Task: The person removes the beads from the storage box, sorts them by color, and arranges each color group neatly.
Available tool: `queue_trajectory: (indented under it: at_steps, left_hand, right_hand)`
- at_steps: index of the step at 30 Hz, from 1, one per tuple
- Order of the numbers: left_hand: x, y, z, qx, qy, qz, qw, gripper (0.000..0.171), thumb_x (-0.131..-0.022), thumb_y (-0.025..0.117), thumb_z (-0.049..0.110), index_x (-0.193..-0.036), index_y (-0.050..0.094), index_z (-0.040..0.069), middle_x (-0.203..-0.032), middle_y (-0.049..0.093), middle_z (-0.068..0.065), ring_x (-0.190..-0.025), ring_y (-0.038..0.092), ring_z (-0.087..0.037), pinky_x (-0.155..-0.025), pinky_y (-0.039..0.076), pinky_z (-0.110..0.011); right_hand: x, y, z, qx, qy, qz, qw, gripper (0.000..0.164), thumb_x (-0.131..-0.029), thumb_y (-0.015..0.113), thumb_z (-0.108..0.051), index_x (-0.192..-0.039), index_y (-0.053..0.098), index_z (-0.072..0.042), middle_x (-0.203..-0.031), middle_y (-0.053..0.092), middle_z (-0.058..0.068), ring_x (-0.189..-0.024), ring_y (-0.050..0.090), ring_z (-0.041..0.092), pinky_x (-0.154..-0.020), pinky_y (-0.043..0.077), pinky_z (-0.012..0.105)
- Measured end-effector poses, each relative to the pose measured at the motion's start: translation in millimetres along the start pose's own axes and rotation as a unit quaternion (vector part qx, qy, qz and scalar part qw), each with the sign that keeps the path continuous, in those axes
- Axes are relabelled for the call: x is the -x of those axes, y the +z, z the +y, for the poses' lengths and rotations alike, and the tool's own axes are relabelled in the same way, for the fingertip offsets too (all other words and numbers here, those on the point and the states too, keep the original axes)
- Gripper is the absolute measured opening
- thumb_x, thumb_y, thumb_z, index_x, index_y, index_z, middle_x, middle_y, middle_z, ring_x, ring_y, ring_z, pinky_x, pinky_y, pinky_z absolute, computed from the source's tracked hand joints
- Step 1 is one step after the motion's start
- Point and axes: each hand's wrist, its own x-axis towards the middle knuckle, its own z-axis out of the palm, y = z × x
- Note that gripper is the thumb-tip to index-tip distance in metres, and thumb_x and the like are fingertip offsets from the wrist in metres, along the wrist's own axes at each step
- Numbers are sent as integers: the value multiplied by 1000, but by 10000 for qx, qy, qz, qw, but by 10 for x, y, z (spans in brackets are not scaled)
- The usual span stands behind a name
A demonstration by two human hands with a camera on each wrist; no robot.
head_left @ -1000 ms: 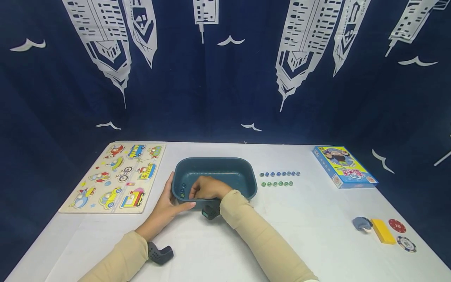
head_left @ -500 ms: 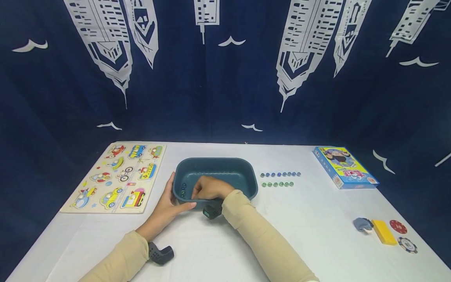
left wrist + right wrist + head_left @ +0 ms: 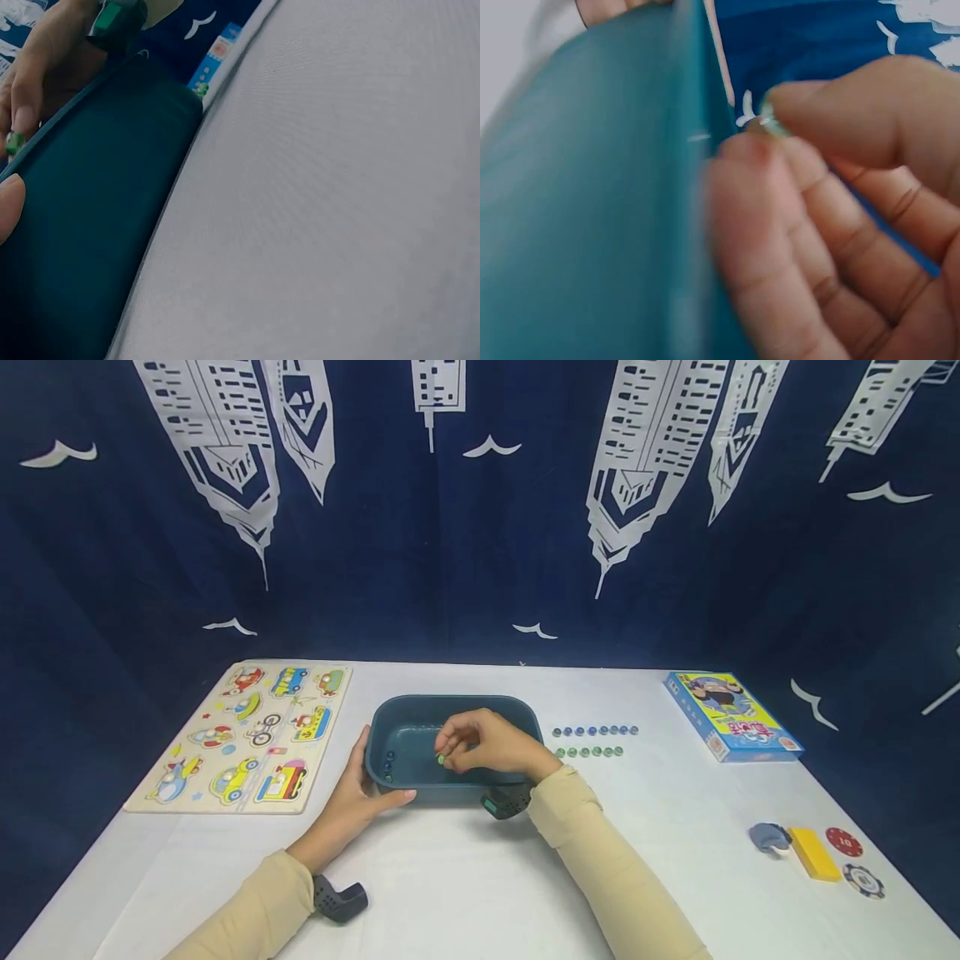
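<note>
Marble [image 3: 441, 759], green and glassy, hangs over the inside of a dark teal tub [image 3: 450, 794], pinched between the thumb and fingertips of the right hand [image 3: 491, 745]. That hand is closed just enough to hold it, its wrist above the near rim. The left hand [image 3: 356, 795] steadies the tub at its near left corner, fingers stretched along the outer side and thumb laid against the near wall. A few loose marbles [image 3: 388, 767], blue and green, lie inside near the left end.

Just right of the tub, a blue row [image 3: 592, 730] of marbles runs behind a shorter green row [image 3: 597, 752] on the white surface [image 3: 450, 893]. A picture puzzle board [image 3: 303, 747] lies to the left; a game box [image 3: 735, 717] sits at the far right. Nearer on that side are a small greyish item [image 3: 768, 836], a yellow block [image 3: 814, 854], a red chip [image 3: 844, 842] and a black-and-white chip [image 3: 864, 881]. Behind everything hangs a navy curtain [image 3: 442, 543] printed with white buildings.
</note>
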Motion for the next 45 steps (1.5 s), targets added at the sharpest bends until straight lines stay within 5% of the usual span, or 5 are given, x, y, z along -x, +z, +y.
queue_trajectory:
  at_steps: [5, 12, 22, 32, 45]
  left_hand:
    - [-6, 15, -11, 29, 46, 9, 10000, 122, -79, 85, 22, -161, -6, 19, -168, -3, -3, -153, -3, -27, -123, 3, -50]
    - [-9, 22, -16, -52, -25, 69, 10000, 123, -79, 84, 20, -160, -8, 20, -168, -4, -4, -153, -3, -29, -123, 2, -51]
    - [-25, 15, -21, -31, -12, 58, 10000, 123, -79, 85, 20, -161, -7, 18, -168, -4, -4, -153, -3, -29, -123, 3, -51]
    - [1, 9, -14, -130, -110, 13, 9999, 122, -80, 84, 24, -161, -7, 21, -168, -3, -3, -153, 0, -31, -123, 6, -51]
    - [-7, 16, -17, -70, -82, 11, 9999, 123, -80, 85, 23, -161, -8, 19, -168, -5, -4, -153, -3, -29, -123, 4, -51]
  right_hand:
    - [251, -258, 74, -375, -17, 517, 9980, 22, -89, 69, 0, -110, 67, 7, -105, 65, 33, -90, 66, 43, -78, 61, 45]
    - [633, -648, 205, -698, 219, 1559, 9851, 28, -92, 68, -4, -114, 63, 12, -107, 60, 37, -82, 68, 29, -77, 62, 41]
    - [1166, -1119, 444, -710, 914, 2784, 9535, 33, -95, 68, -12, -119, 61, 8, -105, 65, 7, -86, 67, 22, -78, 60, 30]
    - [1702, -1311, 822, -456, 2166, 3130, 9236, 40, -97, 64, -14, -128, 55, 10, -107, 68, 12, -85, 66, 18, -78, 60, 29]
    - [1831, -1298, 1209, -131, 3097, 3286, 8921, 37, -94, 68, -17, -122, 61, 7, -87, 66, 1, -71, 62, 12, -65, 57, 23]
